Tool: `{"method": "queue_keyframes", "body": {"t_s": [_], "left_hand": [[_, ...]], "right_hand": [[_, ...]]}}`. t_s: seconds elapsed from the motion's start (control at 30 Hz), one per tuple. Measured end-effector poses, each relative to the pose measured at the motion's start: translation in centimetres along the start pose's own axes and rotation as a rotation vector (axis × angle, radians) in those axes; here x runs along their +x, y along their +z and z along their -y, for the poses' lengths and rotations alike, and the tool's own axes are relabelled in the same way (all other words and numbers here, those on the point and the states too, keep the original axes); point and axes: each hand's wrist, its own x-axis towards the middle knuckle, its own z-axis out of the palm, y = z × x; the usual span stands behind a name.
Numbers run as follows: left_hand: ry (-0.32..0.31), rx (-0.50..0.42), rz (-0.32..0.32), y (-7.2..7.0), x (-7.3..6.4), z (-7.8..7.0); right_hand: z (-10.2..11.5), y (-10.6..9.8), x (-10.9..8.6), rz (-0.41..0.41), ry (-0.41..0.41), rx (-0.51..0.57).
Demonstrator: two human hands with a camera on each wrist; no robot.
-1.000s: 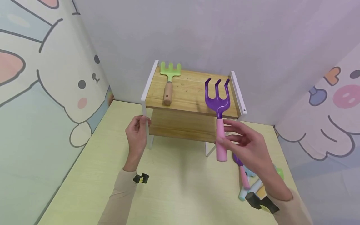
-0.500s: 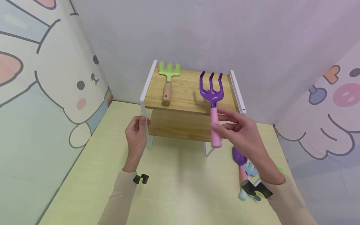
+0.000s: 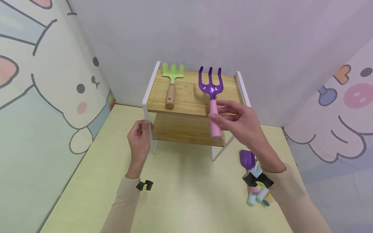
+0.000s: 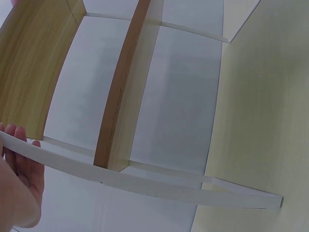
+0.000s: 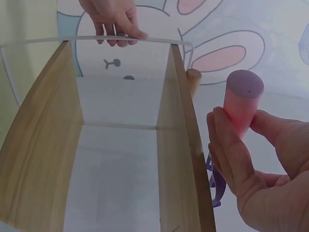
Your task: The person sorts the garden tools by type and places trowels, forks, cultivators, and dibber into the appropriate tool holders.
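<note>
My right hand (image 3: 240, 121) pinches the pink handle of a purple three-pronged hand fork (image 3: 211, 89), its tines over the upper board of a small two-tier shelf (image 3: 189, 106). In the right wrist view the handle's round end (image 5: 245, 84) faces the camera, close beside the board's edge. My left hand (image 3: 139, 137) grips the white left upright of the shelf, fingers curled behind it; the left wrist view shows that upright (image 4: 145, 186) running past the hand. A green hand rake (image 3: 172, 85) with a wooden handle lies at the left of the upper board.
On the table right of the shelf lies a pile with a purple shovel (image 3: 247, 159), a light blue fork (image 3: 256, 170) and several handles (image 3: 252, 198), partly under my right forearm. Walls with cartoon animals stand left and right, a plain wall behind. The lower board (image 3: 186, 131) sits beneath.
My right hand has carried the purple fork left and farther back over the upper board. More of the tool pile shows now. My left hand keeps its grip on the upright.
</note>
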Motion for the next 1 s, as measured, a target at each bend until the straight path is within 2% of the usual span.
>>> {"method": "queue_keyframes", "body": {"t_s": [0.3, 0.5, 0.73, 1.0], "left_hand": [[0.007, -0.011, -0.002, 0.0, 0.0, -0.1], [-0.012, -0.016, -0.003, -0.1, 0.0, -0.2], [0.002, -0.027, -0.003, 0.0, 0.0, -0.2], [-0.006, -0.019, -0.002, 0.0, 0.0, -0.3]], "right_hand": [[0.7, 0.1, 1.7, 0.021, 0.08, -0.028], [0.9, 0.2, 2.7, 0.05, 0.088, -0.048], [1.3, 0.6, 3.4, 0.069, 0.138, -0.01], [2.3, 0.6, 4.3, 0.102, 0.21, -0.023]]}}
